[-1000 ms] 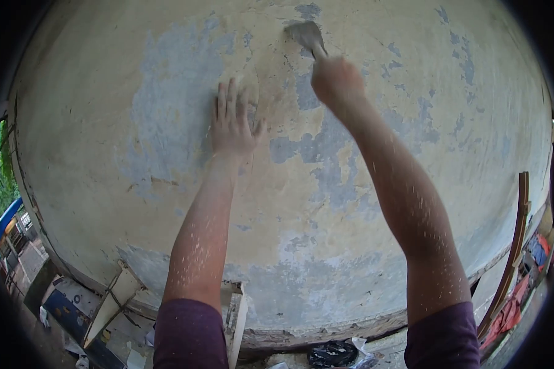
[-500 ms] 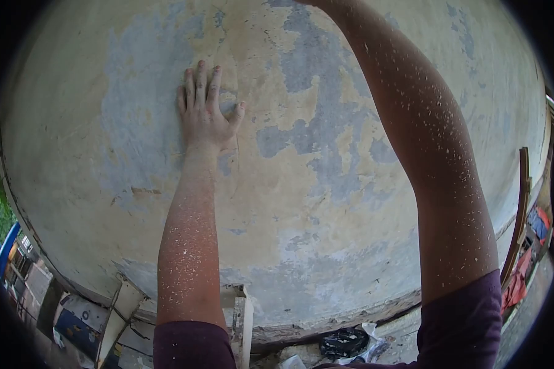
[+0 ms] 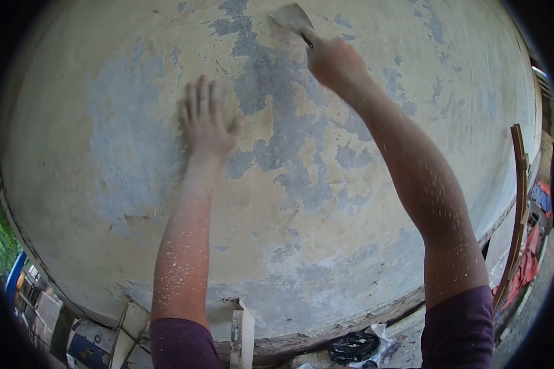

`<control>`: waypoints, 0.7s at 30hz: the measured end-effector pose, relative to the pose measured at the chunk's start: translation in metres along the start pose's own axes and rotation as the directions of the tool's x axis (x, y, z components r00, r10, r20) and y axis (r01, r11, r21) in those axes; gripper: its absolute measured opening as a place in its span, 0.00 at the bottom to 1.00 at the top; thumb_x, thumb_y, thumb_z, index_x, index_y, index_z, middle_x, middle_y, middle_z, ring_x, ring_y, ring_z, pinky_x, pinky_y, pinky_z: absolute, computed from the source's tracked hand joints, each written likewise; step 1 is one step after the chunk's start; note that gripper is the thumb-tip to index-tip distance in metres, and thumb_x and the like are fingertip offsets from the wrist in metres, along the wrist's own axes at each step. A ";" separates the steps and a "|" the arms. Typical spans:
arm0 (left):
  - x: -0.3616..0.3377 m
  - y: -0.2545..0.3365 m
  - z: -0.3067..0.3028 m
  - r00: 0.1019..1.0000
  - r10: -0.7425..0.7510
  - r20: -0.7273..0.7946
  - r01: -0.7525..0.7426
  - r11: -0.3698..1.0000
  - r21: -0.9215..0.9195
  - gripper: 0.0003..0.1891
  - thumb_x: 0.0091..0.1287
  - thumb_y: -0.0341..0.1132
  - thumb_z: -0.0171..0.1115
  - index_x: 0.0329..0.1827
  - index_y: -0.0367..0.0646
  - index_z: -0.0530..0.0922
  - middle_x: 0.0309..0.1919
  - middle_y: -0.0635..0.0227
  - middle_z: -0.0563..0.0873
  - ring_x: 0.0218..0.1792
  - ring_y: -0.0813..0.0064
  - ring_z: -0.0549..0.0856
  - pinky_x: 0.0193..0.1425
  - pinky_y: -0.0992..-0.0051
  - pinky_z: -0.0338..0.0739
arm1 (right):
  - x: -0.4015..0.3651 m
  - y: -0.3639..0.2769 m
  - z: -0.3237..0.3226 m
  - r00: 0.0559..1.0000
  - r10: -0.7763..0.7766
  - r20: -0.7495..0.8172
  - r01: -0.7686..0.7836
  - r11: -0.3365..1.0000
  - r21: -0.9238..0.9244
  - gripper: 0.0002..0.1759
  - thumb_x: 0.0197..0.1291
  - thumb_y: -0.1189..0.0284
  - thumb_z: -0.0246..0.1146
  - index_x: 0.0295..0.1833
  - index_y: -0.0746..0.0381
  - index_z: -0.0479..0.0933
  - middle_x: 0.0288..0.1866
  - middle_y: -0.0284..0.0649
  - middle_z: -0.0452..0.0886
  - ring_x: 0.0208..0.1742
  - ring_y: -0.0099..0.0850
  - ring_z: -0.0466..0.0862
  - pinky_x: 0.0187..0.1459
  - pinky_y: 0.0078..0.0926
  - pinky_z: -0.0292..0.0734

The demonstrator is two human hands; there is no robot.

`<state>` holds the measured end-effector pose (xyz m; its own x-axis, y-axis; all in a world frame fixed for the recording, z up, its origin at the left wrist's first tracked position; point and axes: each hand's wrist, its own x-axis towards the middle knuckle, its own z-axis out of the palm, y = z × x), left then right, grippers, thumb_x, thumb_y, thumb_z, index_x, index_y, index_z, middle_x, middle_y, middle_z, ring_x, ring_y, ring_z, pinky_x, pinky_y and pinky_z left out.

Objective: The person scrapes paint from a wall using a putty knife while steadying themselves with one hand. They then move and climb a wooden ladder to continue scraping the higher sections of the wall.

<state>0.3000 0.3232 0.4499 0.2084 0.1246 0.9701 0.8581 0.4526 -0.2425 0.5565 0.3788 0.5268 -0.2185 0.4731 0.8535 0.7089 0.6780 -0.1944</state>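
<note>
A putty knife (image 3: pixel 293 19) with a broad flat blade is gripped in my right hand (image 3: pixel 337 64), high on the wall. Its blade lies over peeling cream paint, beside a long grey bare patch. Lower and to the left, my left hand (image 3: pixel 210 126) has its fingers spread against the wall (image 3: pixel 228 203), slightly blurred by motion. Grey patches show where the cream coat is gone on both sides of this hand. Pale flakes speckle both forearms.
Along the wall's foot lie a black plastic bag (image 3: pixel 354 346) and white scraps. A pale post (image 3: pixel 243 335) stands at bottom centre. At right, a brown wooden strip (image 3: pixel 518 203) leans near red cloth (image 3: pixel 523 267). A blue-and-white container (image 3: pixel 89 344) sits at lower left.
My right hand and the putty knife have come into view at the top. The wall appears shifted left in view, while my left hand sits slightly lower in the frame, fingers still spread.
</note>
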 end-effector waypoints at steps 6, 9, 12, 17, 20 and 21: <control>0.025 0.023 0.003 0.998 0.052 0.036 -0.053 0.999 0.007 0.40 0.64 0.56 0.50 0.77 0.54 0.47 0.77 0.64 0.47 0.77 0.56 0.44 0.78 0.52 0.38 | 0.034 0.000 -0.009 0.998 0.004 -0.069 -0.003 1.000 0.005 0.19 0.63 0.72 0.48 0.60 0.58 0.71 0.44 0.52 0.82 0.45 0.45 0.84 0.45 0.41 0.79; 0.024 0.024 0.004 0.999 0.048 0.007 -0.048 0.999 0.009 0.40 0.64 0.57 0.51 0.77 0.57 0.47 0.77 0.65 0.46 0.77 0.57 0.45 0.77 0.52 0.38 | -0.065 0.056 0.037 0.999 0.011 -0.044 -0.010 1.000 0.011 0.24 0.67 0.71 0.46 0.68 0.50 0.61 0.26 0.53 0.80 0.27 0.49 0.83 0.29 0.47 0.78; 0.025 0.023 0.007 0.999 0.053 0.010 -0.053 0.998 0.019 0.41 0.64 0.57 0.51 0.77 0.56 0.46 0.77 0.66 0.46 0.77 0.56 0.44 0.77 0.51 0.38 | -0.166 0.111 0.069 0.999 -0.054 -0.008 0.054 0.998 0.016 0.24 0.68 0.68 0.51 0.69 0.51 0.63 0.20 0.49 0.79 0.19 0.44 0.81 0.21 0.44 0.75; 0.029 0.060 0.014 0.998 -0.067 -0.017 0.068 0.995 0.071 0.43 0.65 0.59 0.50 0.78 0.53 0.44 0.77 0.61 0.44 0.77 0.53 0.43 0.76 0.49 0.38 | -0.067 0.079 0.026 0.997 -0.029 -0.077 0.030 0.999 0.011 0.23 0.69 0.70 0.49 0.69 0.48 0.65 0.20 0.48 0.78 0.18 0.39 0.80 0.23 0.40 0.75; 0.032 0.064 0.015 0.992 -0.124 -0.038 0.126 0.991 0.054 0.45 0.64 0.62 0.48 0.77 0.50 0.43 0.77 0.56 0.43 0.76 0.51 0.41 0.76 0.47 0.37 | 0.056 0.030 -0.008 0.983 -0.072 -0.169 0.100 0.981 0.163 0.22 0.64 0.76 0.44 0.61 0.54 0.72 0.42 0.50 0.83 0.43 0.45 0.85 0.44 0.43 0.80; 0.030 0.063 0.012 0.992 -0.124 0.020 0.122 0.989 0.089 0.45 0.64 0.63 0.47 0.78 0.49 0.43 0.77 0.57 0.42 0.77 0.52 0.40 0.76 0.48 0.36 | 0.098 0.013 -0.024 0.980 -0.092 -0.176 0.113 0.987 0.111 0.19 0.62 0.73 0.48 0.56 0.59 0.76 0.47 0.51 0.82 0.48 0.44 0.84 0.48 0.40 0.79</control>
<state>0.3546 0.3659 0.4639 0.0912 0.0849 0.9922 0.8320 0.5410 -0.1228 0.5604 0.4205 0.6194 -0.1615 0.3021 0.9395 0.6006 0.7855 -0.1493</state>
